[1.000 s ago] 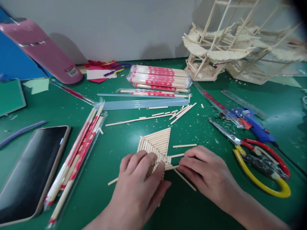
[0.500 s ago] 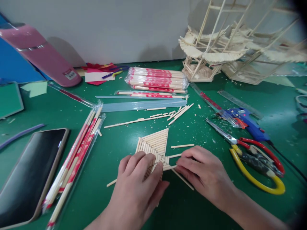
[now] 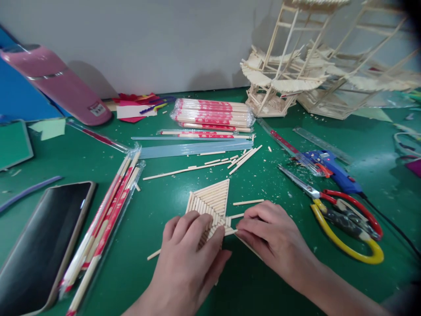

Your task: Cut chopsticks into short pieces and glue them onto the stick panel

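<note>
Pressing flat, my left hand [image 3: 189, 252] lies spread on the near half of the pale fan-shaped panel of glued wooden sticks [image 3: 210, 199]; it grips nothing, it only holds the panel down on the green table mat [image 3: 256, 281]. My right hand [image 3: 272, 239] is just right of the panel. Its fingertips [image 3: 240, 224] are pinched on a short thin wooden stick [image 3: 230, 231] right at the panel's right corner. That short stick lies almost sideways, pointing left into the panel, so my right hand is the nearer one to it.

Right of the panel lie the scissors with red and yellow handles [image 3: 348, 219] and, past them, the blue glue gun [image 3: 332, 169]. Behind the panel sit loose cut sticks [image 3: 245, 156] and a pack of red-wrapped chopsticks [image 3: 213, 115]. Left of the panel lies a dark phone [image 3: 46, 237].

My left palm hides the near part of the panel. I cannot tell how the short stick meets the panel under my fingers.
</note>
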A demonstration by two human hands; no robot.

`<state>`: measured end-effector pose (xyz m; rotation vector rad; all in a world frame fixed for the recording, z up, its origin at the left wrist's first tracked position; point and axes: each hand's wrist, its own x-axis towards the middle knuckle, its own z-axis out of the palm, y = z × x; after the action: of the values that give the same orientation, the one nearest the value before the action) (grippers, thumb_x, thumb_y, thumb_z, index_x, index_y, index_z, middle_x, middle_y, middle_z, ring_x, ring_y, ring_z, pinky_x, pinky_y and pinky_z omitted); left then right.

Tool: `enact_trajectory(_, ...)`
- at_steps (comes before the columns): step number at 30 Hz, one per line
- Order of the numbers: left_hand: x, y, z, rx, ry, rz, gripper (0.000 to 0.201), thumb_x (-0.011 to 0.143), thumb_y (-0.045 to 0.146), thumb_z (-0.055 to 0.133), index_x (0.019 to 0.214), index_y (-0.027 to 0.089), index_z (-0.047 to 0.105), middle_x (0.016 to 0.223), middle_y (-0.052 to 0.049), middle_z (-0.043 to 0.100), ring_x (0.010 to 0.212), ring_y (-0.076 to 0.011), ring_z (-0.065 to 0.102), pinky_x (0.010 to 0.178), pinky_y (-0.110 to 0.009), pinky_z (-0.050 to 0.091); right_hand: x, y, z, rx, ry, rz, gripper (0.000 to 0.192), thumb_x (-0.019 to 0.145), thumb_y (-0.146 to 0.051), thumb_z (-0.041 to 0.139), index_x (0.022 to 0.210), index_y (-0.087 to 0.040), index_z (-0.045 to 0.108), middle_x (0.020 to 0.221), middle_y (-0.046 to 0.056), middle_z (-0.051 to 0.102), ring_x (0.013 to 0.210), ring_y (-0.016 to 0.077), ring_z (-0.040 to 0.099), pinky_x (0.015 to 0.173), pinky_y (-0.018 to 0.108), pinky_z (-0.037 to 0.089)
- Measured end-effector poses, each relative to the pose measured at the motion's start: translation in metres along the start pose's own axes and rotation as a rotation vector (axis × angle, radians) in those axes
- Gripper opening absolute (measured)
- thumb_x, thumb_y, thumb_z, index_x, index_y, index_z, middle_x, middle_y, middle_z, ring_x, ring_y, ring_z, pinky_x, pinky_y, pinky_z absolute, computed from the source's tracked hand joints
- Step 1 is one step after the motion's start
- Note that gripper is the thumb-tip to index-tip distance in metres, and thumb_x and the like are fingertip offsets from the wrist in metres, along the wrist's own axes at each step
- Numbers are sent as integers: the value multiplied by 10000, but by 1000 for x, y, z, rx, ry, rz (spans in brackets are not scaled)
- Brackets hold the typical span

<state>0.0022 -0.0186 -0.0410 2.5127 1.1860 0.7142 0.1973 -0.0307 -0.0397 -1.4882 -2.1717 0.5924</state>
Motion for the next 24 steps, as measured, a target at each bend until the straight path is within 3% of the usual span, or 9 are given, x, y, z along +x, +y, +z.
enact_trajectory(24,0,0,1,59,-4,11,158,805,234,524,929,215,619,958,-62,590,925,-241,462,756,-378,338,2,-6,0,39,-51,75,111,836,-192,482,788,-227,575,830,0,523,835,163,446,703,321,305)
